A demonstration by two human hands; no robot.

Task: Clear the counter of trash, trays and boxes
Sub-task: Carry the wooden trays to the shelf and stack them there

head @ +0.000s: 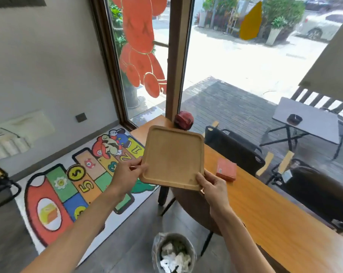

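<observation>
Below your forearms, a lined trash bin (173, 253) holds crumpled white paper. Your left hand (127, 172) pinches the wooden tray's (173, 157) left edge, thumb on top; your right hand (212, 184) grips its near right corner, fingers curled beneath. The tray is held tilted, above the counter's (265, 209) end. On the counter lie an orange box (226, 171) and, farther off, a red crumpled wad (183, 120) by the window post.

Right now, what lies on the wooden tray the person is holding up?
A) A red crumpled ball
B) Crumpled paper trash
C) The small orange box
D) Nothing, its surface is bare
D: the wooden tray, held by the left hand and right hand, shows a bare surface; the orange box lies on the counter and the paper sits in the trash bin below.
</observation>
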